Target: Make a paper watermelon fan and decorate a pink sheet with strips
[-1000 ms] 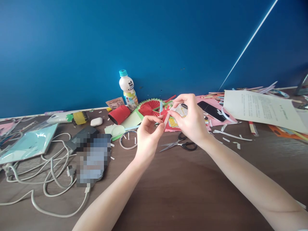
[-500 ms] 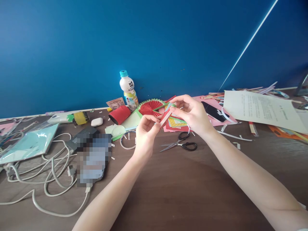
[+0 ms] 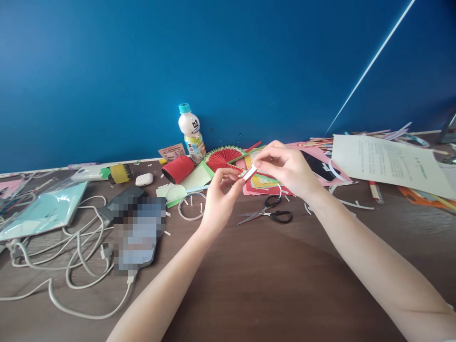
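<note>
Above the scissors [image 3: 263, 213], well away from the bottom edge of the view, both hands are holding a short white strip [image 3: 250, 172] between them. The left hand [image 3: 219, 197] is pinching its lower end, thumb and forefinger nearly meeting; the right hand [image 3: 287, 166] is gripping the upper end just as narrowly. Plain brown tabletop [image 3: 270, 285] is stretching from the scissors to the bottom edge, flanked by the forearms [image 3: 185, 280], while coloured sheets [image 3: 265, 182] are crowding the space behind the fingers, toward the blue wall [image 3: 228, 71]. Fingertips are covering both ends of the strip, and whether anything is backing it I cannot tell. The left hand is overlapping a pleated rosette [image 3: 223, 156] (red, with a green rim); the right is hiding part of a flat black object [image 3: 315, 166]. Pixelation is masking a phone [image 3: 140, 232], whose pale cable [image 3: 76, 313] is running out past the left edge.
</note>
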Demonstrator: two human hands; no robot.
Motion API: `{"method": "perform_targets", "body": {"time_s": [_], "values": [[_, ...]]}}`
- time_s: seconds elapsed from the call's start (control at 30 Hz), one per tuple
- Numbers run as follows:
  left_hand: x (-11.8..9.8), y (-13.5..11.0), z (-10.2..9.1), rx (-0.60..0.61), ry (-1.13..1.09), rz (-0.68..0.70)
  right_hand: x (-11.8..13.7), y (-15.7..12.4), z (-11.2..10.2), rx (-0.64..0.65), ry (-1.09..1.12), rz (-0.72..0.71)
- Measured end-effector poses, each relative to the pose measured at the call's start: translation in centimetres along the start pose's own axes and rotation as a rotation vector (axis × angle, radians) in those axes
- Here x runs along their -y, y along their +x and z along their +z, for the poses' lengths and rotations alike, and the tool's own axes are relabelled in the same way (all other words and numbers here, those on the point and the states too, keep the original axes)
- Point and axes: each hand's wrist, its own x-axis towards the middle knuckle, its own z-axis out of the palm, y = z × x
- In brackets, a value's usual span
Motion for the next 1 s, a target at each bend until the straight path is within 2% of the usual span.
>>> {"method": "perform_targets", "body": {"time_s": [0.17,0.33,0.5,0.73,1.0], "values": [[-0.1,-0.2,-0.1,0.022,0.230,0.059,0.3,-0.3,0.5,0.072,-0.022,-0.045],[-0.2,0.0,-0.3,0.086,0.184,0.042,0.4,-0.3,-0.2,0.124,-0.055,-0.065],[-0.3,0.1,-0.4,0.081,0.183,0.047,0.3,-0.3,-0.9,0.179,-0.090,-0.055],[-0.2,-0.2,-0.3,0.040,0.254,0.100,0.6,-0.4,-0.6,0.134,-0.154,-0.098],[-0.5,-0.4,-0.3,0.005,0.475,0.237,1.4,-1.1,0.8,0.109,-0.225,-0.177]]}}
